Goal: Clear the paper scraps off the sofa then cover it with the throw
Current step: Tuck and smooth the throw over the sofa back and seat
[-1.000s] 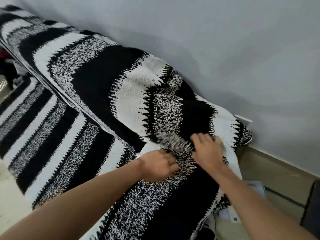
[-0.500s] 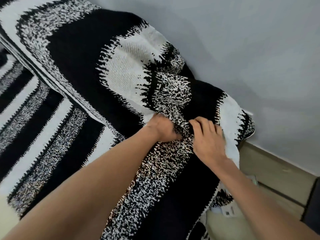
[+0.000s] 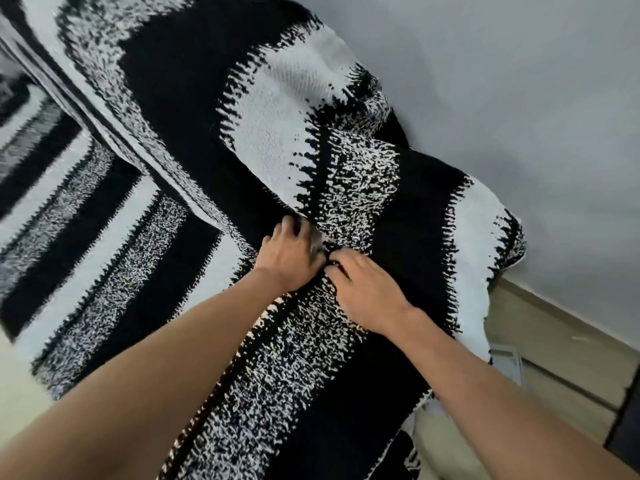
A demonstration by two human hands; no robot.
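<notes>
Both hands' grip (image 3: 325, 258) pinches diagonal-striped throw (image 3: 277, 140).

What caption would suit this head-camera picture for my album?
Both hands, left and right, tuck a black-and-white striped throw into the sofa by a grey wall.
</notes>
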